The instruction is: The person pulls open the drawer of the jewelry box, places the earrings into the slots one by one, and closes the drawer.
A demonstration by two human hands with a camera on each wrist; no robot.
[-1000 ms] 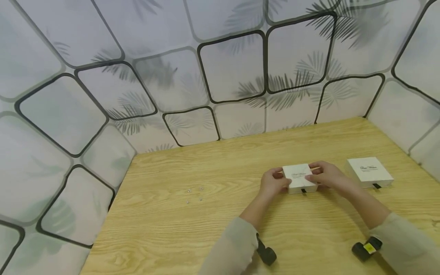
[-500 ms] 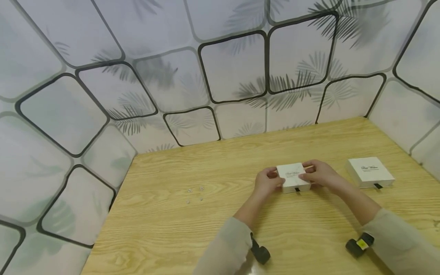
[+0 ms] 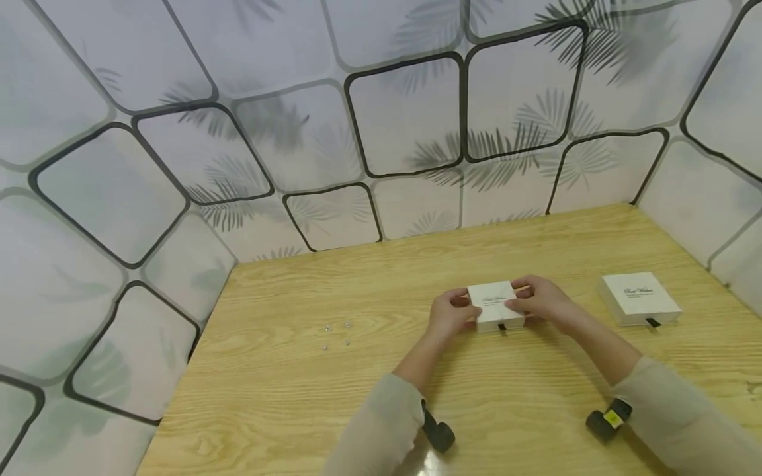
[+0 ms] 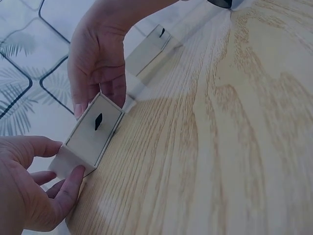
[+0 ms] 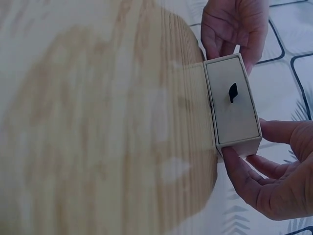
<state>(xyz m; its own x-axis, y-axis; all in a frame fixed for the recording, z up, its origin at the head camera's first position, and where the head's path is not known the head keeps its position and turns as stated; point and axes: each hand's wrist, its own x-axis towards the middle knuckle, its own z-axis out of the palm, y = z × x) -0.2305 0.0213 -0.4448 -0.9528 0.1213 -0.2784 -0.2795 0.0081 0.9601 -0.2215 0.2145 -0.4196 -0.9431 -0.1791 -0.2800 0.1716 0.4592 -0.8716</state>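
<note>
A small white drawer-style gift box (image 3: 493,304) with dark script on its lid is held between both hands, close over the wooden table. My left hand (image 3: 448,313) grips its left side, thumb near the top edge. On the opposite side my right hand (image 3: 543,303) grips it the same way, with the thumb over the lid. The box's front, with a black pull tab (image 4: 99,121), faces me in both wrist views. In the right wrist view the drawer front (image 5: 233,103) sits flush inside the sleeve.
A second white box (image 3: 639,299) with a black tab stands at the right of the table (image 3: 268,410). Several tiny clear pieces (image 3: 328,328) lie at the left. A patterned wall covering (image 3: 411,119) borders the table's back and sides.
Both hands have moved left together, carrying the box with them. The second box and the tiny clear pieces stay where they were.
</note>
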